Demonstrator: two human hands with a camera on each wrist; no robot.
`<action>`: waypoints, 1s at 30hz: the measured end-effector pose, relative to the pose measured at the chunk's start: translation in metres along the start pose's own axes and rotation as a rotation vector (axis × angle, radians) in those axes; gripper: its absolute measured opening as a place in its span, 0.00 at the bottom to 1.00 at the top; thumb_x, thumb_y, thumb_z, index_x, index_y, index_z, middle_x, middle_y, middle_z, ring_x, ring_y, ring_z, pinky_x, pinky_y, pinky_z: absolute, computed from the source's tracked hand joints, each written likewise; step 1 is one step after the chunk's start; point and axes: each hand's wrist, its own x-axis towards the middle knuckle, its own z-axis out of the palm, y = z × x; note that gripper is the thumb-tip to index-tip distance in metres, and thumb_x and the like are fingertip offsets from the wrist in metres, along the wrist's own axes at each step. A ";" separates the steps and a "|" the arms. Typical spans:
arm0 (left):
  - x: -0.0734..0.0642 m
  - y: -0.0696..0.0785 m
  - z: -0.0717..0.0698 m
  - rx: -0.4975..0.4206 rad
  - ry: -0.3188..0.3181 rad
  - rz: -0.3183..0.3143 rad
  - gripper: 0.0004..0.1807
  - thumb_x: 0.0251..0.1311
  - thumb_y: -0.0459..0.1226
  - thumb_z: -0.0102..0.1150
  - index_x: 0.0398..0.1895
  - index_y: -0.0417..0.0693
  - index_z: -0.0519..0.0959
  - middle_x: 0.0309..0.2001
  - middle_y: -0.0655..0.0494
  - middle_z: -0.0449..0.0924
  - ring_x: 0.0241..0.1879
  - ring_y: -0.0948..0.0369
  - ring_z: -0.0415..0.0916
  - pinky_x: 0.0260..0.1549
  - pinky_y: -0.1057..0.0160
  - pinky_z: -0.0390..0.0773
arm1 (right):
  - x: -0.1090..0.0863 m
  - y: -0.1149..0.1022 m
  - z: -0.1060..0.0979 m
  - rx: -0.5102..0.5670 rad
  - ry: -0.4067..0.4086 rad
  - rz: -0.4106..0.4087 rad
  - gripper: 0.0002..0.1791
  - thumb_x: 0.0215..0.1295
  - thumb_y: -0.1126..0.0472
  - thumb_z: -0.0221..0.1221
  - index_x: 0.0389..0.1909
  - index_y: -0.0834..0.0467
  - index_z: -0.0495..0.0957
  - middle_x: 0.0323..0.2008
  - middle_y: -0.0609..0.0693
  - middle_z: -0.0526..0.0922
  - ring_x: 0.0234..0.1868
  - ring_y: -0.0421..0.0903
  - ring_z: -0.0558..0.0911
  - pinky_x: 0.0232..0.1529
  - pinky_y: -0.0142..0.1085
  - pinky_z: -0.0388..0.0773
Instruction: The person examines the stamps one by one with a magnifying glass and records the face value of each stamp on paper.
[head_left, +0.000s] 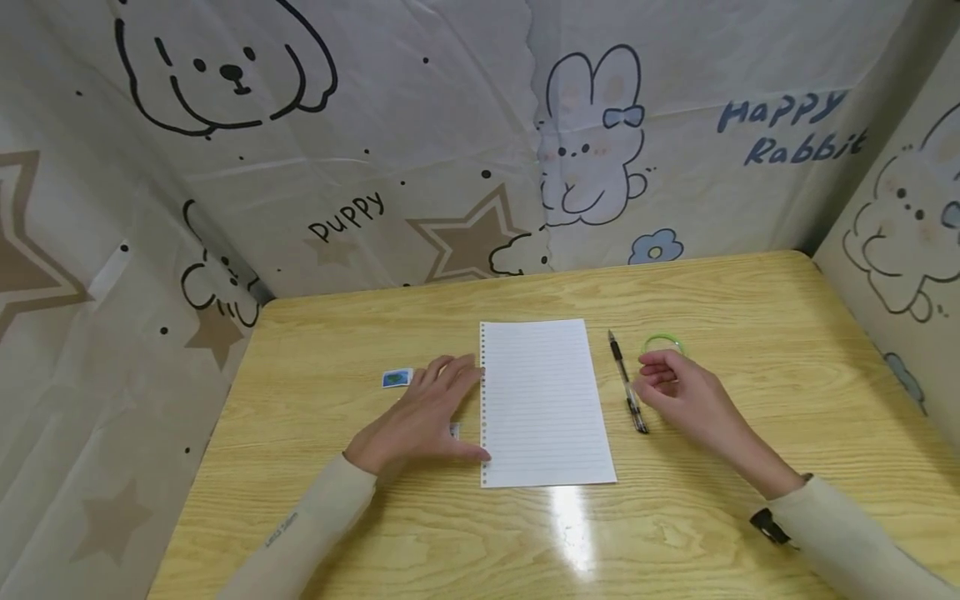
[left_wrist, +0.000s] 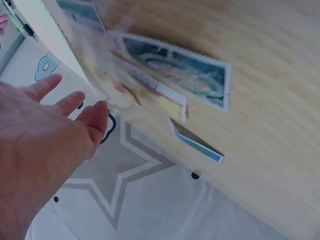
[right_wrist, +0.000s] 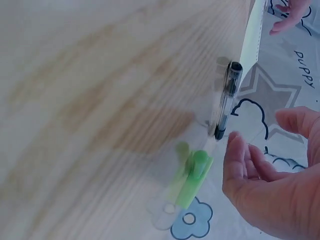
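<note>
A lined loose-leaf sheet of paper [head_left: 543, 400] with punched holes lies on the table. My left hand [head_left: 423, 412] is spread at its left edge, fingertips and thumb right at the holes. Several small picture stamps [left_wrist: 177, 70] lie under and beside that hand; in the head view one stamp [head_left: 397, 378] shows past the fingers, the others mostly hidden. To the right of the sheet rests a black gel pen [head_left: 626, 379], uncapped tip pointing away. Just right of it my right hand [head_left: 693, 400] hovers with loosely bent fingers, holding nothing. A green ring [head_left: 662, 337] lies just beyond those fingers.
The wood-patterned table [head_left: 315, 517] meets a cloth-covered wall [head_left: 450, 125] at the back, with similar cloth at both sides. A dark band [head_left: 770, 527] shows at the right wrist.
</note>
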 end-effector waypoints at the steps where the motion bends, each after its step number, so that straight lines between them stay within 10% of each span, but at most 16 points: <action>1: 0.001 0.000 -0.001 0.007 -0.005 0.001 0.66 0.51 0.70 0.78 0.84 0.43 0.63 0.85 0.42 0.54 0.80 0.41 0.52 0.70 0.31 0.60 | 0.001 -0.002 0.001 0.003 -0.019 0.005 0.24 0.79 0.59 0.66 0.66 0.69 0.76 0.55 0.62 0.84 0.53 0.56 0.85 0.55 0.42 0.83; 7: 0.006 0.000 -0.003 0.028 -0.038 -0.009 0.66 0.51 0.71 0.77 0.84 0.43 0.62 0.86 0.41 0.52 0.81 0.41 0.51 0.71 0.35 0.59 | 0.007 -0.004 0.013 0.017 -0.093 0.033 0.30 0.77 0.58 0.68 0.69 0.72 0.73 0.61 0.68 0.80 0.60 0.66 0.82 0.60 0.59 0.80; 30: 0.025 0.002 -0.001 0.054 -0.132 0.010 0.67 0.50 0.72 0.76 0.85 0.44 0.62 0.86 0.41 0.51 0.81 0.39 0.52 0.72 0.32 0.56 | 0.025 -0.006 0.023 -0.168 -0.103 0.079 0.26 0.72 0.64 0.65 0.64 0.75 0.73 0.37 0.54 0.85 0.36 0.49 0.81 0.40 0.45 0.77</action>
